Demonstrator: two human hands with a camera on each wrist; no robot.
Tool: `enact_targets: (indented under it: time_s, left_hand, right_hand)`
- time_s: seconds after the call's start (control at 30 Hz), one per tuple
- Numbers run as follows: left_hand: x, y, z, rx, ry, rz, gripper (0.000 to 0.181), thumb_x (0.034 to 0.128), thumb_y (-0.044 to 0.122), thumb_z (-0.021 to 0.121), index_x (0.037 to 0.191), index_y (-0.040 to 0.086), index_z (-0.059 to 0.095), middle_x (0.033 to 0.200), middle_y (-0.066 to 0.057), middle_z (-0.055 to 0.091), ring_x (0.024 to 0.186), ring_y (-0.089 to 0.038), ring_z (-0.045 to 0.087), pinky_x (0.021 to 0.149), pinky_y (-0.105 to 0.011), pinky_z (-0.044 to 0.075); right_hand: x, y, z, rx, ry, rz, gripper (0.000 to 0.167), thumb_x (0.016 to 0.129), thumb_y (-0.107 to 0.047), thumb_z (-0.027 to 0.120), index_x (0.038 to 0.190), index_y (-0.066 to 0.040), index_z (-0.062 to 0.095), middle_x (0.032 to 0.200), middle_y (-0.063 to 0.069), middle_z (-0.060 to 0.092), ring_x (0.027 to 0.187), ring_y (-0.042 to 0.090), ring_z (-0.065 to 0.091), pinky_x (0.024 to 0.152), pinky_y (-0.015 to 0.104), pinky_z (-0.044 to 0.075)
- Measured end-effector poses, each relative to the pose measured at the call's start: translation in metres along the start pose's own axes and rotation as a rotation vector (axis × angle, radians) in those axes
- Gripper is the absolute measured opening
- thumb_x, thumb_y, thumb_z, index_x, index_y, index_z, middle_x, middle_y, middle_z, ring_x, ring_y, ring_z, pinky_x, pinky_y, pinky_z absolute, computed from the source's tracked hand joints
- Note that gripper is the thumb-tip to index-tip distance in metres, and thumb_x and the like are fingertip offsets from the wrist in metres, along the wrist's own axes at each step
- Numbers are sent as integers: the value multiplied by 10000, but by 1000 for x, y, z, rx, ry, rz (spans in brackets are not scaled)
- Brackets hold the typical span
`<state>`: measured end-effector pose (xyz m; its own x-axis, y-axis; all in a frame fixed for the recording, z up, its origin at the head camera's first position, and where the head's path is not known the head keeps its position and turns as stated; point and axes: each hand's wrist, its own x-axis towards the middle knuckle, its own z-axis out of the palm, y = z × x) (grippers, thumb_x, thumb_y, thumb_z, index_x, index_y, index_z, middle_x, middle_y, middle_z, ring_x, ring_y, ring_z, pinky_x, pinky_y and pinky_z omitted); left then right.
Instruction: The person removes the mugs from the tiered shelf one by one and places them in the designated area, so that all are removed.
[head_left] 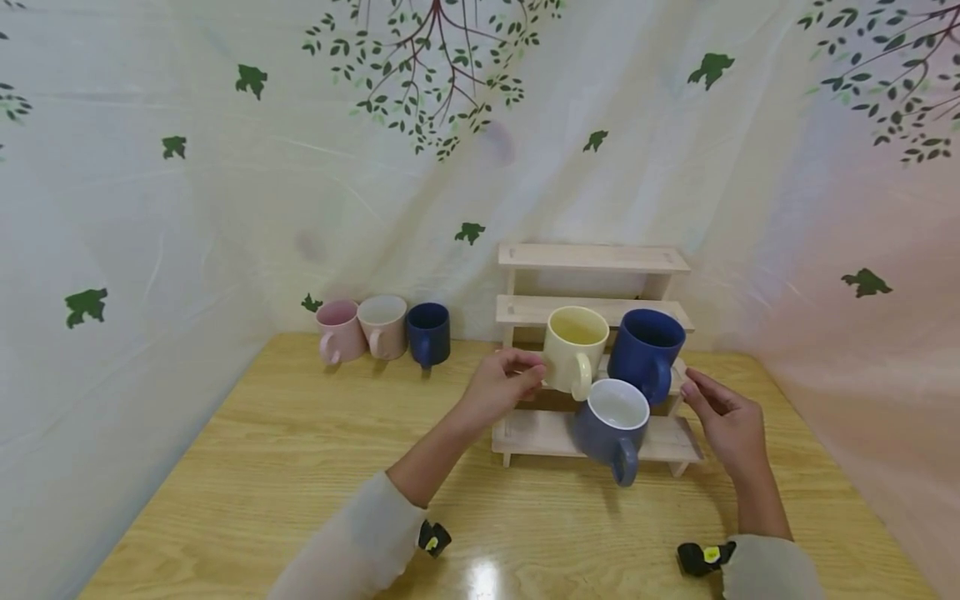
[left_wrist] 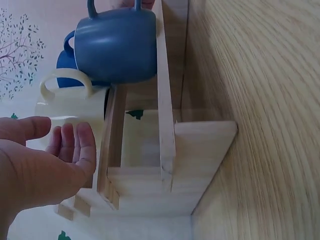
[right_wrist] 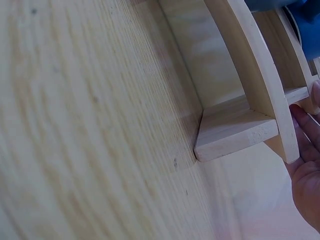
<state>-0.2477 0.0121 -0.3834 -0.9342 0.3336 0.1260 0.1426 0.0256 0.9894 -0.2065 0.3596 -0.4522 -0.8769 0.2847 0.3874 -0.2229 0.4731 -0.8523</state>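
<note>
On a honey-coloured surface (head_left: pixel 315 467) with long streaky grain and a glossy patch of reflected light stands a stepped rack (head_left: pixel 538 433) of pale, matte wood, four straight flat tiers carried on squared supports.

Three rounded mugs with a smooth, softly shining glaze sit on the rack. A cream-yellow mug (head_left: pixel 564 358) and a deep blue mug (head_left: pixel 633 354) stand upright side by side on the second tier from the bottom; a squat grey-blue mug (head_left: pixel 603 435) with a white interior stands on the lowest tier. All three carry looped handles that face the front.

The left hand (head_left: pixel 498 387) is just beside the yellow mug, near the left end of the second tier; its fingers bend loosely, the thumb well apart from them, and hold nothing. The right hand (head_left: pixel 733 425) is at the right end of that same tier, near the blue mug; whether its fingers pinch the wood or only lie against it, I cannot tell.

Left of the rack, near the back edge, a row holds a pink mug (head_left: pixel 345 329), a paler pink mug (head_left: pixel 390 333) with a white interior and a navy mug (head_left: pixel 431 333). Behind hangs a creased, faintly shiny sheet (head_left: pixel 360 208) printed with leafy branches and green shapes. Loose, light sleeves (head_left: pixel 360 533) cover the forearms.
</note>
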Motion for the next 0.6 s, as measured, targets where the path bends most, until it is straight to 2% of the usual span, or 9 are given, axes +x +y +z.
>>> enact_targets:
  time_s: [0.3, 0.6]
  left_hand:
    - [2, 7, 21, -7, -59, -46, 172, 984, 164, 709, 1109, 47, 731, 1066, -45, 708, 905, -175, 669, 810, -329, 608]
    - [-3, 17, 37, -66, -107, -59, 226, 980, 159, 714, 1153, 14, 720, 1060, -55, 722, 901, -136, 681, 802, -302, 611]
  right_hand:
    - [-1, -1, -1, -11, -4, 0, 455, 1015, -291, 656, 1371, -9, 633, 1056, -251, 677, 920, -95, 669, 788, 72, 517]
    - [0, -1, 0, 7, -2, 8, 451, 1013, -279, 659, 1370, -6, 632, 1059, -245, 681, 942, -61, 687, 794, 81, 521]
